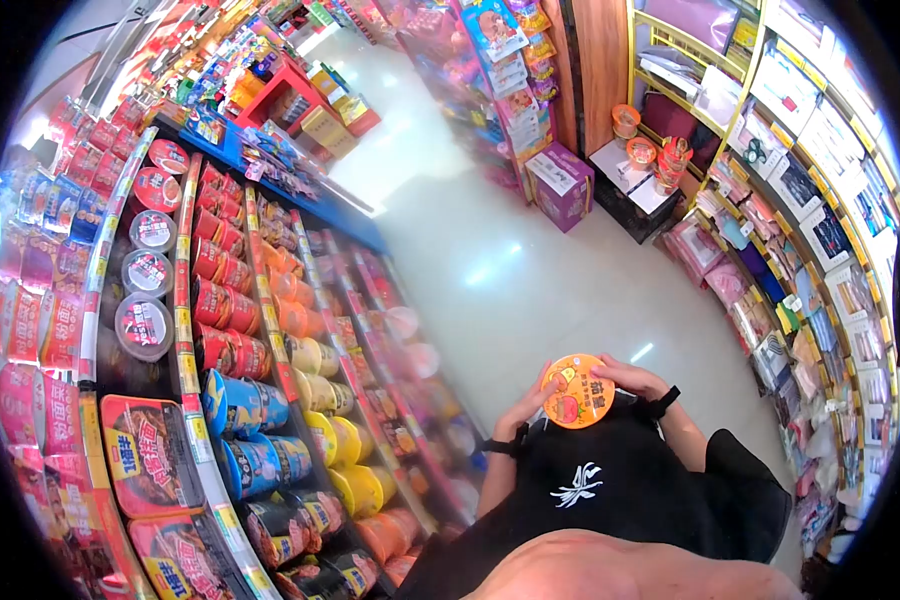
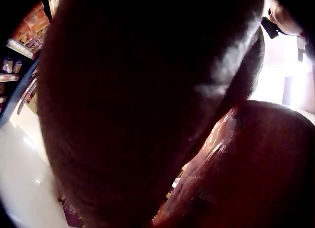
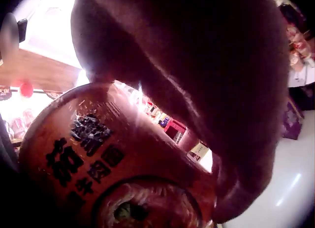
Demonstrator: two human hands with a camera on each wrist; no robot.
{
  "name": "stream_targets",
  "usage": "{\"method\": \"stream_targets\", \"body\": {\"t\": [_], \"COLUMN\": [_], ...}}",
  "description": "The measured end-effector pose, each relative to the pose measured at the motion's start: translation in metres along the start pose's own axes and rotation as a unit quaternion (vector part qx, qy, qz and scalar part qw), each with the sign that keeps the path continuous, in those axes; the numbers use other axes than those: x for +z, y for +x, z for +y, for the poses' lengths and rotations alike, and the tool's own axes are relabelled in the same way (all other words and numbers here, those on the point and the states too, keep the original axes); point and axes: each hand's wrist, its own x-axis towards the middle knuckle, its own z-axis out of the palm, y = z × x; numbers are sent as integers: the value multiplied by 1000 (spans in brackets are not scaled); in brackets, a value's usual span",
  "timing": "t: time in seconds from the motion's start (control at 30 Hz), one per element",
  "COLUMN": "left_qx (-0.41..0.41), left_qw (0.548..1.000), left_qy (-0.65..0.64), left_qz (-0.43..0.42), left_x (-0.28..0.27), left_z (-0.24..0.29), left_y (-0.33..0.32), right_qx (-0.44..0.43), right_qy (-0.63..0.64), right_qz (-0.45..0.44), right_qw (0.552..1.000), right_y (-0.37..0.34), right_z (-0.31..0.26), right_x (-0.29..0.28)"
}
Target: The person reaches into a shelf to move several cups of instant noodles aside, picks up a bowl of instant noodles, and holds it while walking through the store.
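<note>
glossy pale floor (image 1: 530, 310) | wood panel (image 1: 598, 70) | yellow rack (image 1: 688, 48) | white reflections (image 1: 495, 265)

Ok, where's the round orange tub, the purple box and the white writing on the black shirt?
Round orange tub (image 1: 578, 391): head view, middle of its printed top.
Purple box (image 1: 561, 188): head view, middle of the box.
White writing (image 1: 578, 486): head view, its middle strokes.

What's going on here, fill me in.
A person in a shop aisle is holding an orange noodle cup in front of a black top, left hand on one side, right hand on the other. Its round printed lid faces the head camera. Shelves of packaged goods run along the left; more orange tubs sit off to the right.
</note>
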Motion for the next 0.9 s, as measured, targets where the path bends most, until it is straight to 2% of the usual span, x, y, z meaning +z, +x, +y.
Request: {"method": "stream_targets", "body": {"t": [0.1, 0.13, 0.17, 0.23, 0.3, 0.4, 0.43, 0.5, 0.6, 0.7, 0.73, 0.8, 0.9], "left_qx": [-69, -82, -79, -73, -75, -104, -103, -95, -110, -148, -118, -63, -75], "left_qw": [997, 996, 997, 997, 997, 992, 994, 995, 990, 986, 989, 992, 991], "left_qy": [-36, -32, -5, 18, -2, -66, -43, 2, -51, -70, -66, -52, -59], "left_qz": [-21, -25, -26, -22, -15, -10, -5, 6, 68, 42, 61, 97, 98], "left_x": [-24, -29, -24, -32, -45, -64, -70, -78, -75, -101, -92, -75, -81], "left_z": [4, 15, 51, 71, 64, 48, 49, 57, 72, 60, 85, 130, 145], "left_y": [-8, -13, -29, -39, -41, -38, -38, -34, -34, -5, -3, -5, 14], "right_qx": [22, 22, 22, 13, -2, 28, 34, 47, 53, 66, 26, 28, 35], "right_qy": [25, 37, 50, 54, 41, 39, 31, 9, 11, 57, 37, 25, 54], "right_qz": [11, 11, 11, 19, 35, 26, 18, 1, -16, -31, -60, -58, -81], "right_qw": [999, 999, 998, 998, 999, 999, 999, 999, 998, 996, 997, 998, 995], "right_y": [12, 18, 26, 38, 49, 49, 56, 71, 99, 118, 130, 145, 158], "right_z": [-8, -8, -6, -4, -3, -27, -30, -34, -36, -58, -58, -60, -80], "right_x": [22, 27, 33, 43, 53, 64, 63, 56, 41, 25, 14, -8, -32]}}
